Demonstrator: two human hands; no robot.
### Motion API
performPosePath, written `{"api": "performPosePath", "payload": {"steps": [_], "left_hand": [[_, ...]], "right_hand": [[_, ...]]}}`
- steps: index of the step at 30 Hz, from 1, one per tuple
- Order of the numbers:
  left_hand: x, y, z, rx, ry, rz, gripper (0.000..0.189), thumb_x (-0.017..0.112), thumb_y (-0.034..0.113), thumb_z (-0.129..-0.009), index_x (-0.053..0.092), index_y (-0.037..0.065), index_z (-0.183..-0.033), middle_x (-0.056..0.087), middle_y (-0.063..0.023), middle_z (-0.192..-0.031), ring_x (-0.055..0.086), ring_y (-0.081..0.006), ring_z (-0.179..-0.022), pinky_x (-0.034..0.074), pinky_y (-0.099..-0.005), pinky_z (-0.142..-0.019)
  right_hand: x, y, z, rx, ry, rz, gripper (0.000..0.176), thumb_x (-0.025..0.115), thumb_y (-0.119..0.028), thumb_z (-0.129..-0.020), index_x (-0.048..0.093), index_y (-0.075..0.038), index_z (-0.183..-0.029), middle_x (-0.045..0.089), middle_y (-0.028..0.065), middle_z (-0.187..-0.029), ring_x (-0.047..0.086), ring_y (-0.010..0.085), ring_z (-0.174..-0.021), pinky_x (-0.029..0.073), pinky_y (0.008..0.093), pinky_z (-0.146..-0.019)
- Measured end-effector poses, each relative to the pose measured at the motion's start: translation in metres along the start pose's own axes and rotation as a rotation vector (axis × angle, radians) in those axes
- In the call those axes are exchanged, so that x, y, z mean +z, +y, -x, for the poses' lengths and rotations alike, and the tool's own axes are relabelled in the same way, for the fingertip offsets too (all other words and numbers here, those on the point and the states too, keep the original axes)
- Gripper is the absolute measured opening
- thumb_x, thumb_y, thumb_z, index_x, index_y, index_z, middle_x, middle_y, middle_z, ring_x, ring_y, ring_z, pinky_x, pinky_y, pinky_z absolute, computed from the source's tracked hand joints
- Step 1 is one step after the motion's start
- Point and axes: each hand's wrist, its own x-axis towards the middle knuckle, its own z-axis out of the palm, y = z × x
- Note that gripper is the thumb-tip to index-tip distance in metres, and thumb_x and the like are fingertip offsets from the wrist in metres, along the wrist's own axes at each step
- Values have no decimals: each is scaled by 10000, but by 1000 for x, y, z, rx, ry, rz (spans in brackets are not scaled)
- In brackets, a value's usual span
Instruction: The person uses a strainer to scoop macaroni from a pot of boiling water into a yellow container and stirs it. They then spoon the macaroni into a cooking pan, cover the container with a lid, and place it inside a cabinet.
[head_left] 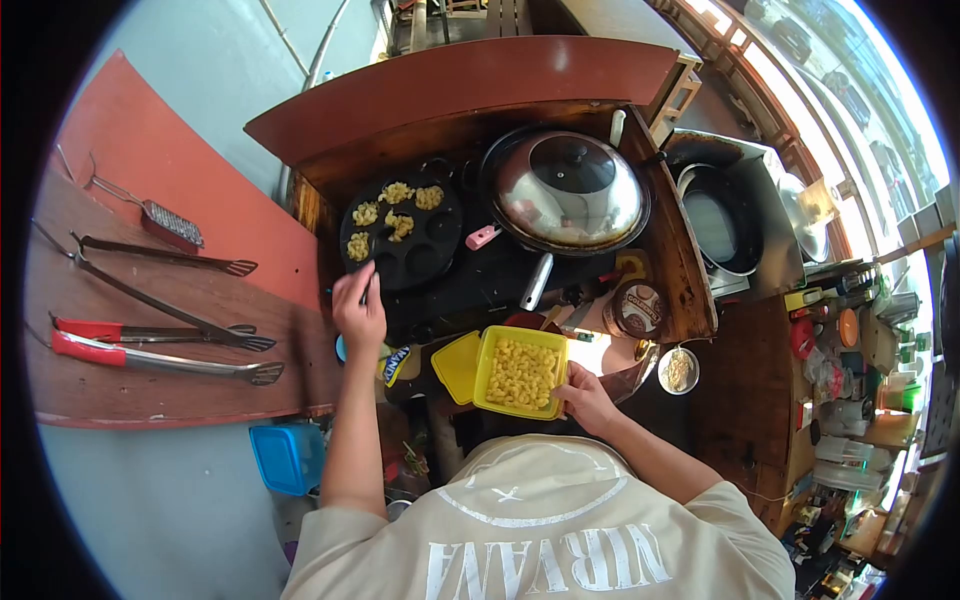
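My right hand (590, 400) grips the right rim of a yellow plastic container (482, 385) filled with small yellow pieces that look like macaroni (525, 373). My left hand (358, 305) is closed at the front left edge of a black pan (410, 264) with round wells. A slim dark thing shows at its fingers, but I cannot make out what it is. Clumps of the yellow pieces (429, 197) sit in several wells on the pan's left and far sides, while wells on the near right are bare. A yellow lid (456, 368) lies beside the container.
A wok with a domed lid (570, 190) stands right of the pan, its handles pointing toward me. Tongs (165, 345) and a grater (172, 225) hang on the left board. A small bowl (679, 370) and a deep dark pot (720, 220) are at right.
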Motion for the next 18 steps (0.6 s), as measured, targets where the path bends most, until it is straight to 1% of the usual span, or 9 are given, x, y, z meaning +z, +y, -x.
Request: {"api": "performPosePath", "payload": {"steps": [1,3,5,8,12,15,16,17,18], "left_hand": [[10,-13,-11,77,-31,-107,182,669,83,-866,706,51,-1041,687,-121,-954,621,-292,-907,488,-385,-831],[35,-46,-27,115,-45,-160,198,673,94,-860,704,66,-1054,690,-102,-968,613,-282,-935,476,-394,-842],[49,-60,-34,157,-68,-203,215,676,105,-854,701,81,-1067,694,-83,-982,606,-273,-962,463,-403,-852],[62,-64,-31,179,-129,-301,238,663,113,-853,692,116,-1089,694,-32,-1011,594,-241,-977,442,-387,-839],[55,-54,-23,266,-105,-343,222,658,136,-866,696,109,-1083,699,-38,-995,597,-233,-967,437,-384,-847],[46,-50,-20,231,-52,-276,201,660,124,-870,704,94,-1064,704,-48,-973,609,-246,-932,442,-384,-839],[36,-32,-21,164,13,-192,192,658,82,-867,709,72,-1052,705,-78,-966,624,-283,-877,463,-396,-808],[22,-16,-20,139,78,-151,169,639,64,-893,701,29,-1046,702,-103,-953,642,-243,-836,487,-366,-768],[12,-6,-9,-11,124,32,167,631,75,-908,689,4,-1049,695,-111,-960,643,-212,-836,495,-344,-764]], "right_hand": [[3,0,0,1,-1,3,173,561,42,-844,457,-69,-925,502,23,-774,511,132,-606,421,277,-516],[7,-2,-1,16,-26,13,178,560,43,-845,459,-70,-939,496,18,-776,517,132,-611,423,274,-515],[10,-4,0,6,-27,11,181,562,43,-844,460,-70,-942,496,18,-778,520,131,-611,424,273,-513],[8,-6,3,-5,-12,-15,183,566,43,-844,463,-70,-944,499,19,-779,525,129,-608,425,272,-508],[3,-2,1,-21,36,-60,177,571,42,-842,458,-75,-909,505,20,-762,523,127,-598,433,273,-504],[3,-7,4,-30,44,-3,173,571,38,-844,448,-75,-888,516,18,-762,529,122,-606,442,265,-510],[1,-6,4,-45,24,3,174,568,39,-845,447,-76,-893,522,19,-767,534,120,-611,443,262,-512],[-2,-5,5,-61,3,11,174,565,40,-847,446,-77,-898,527,19,-773,538,119,-617,445,259,-514],[-4,-6,6,-60,9,6,174,565,40,-847,446,-77,-898,527,19,-773,538,119,-617,445,259,-514]]}}
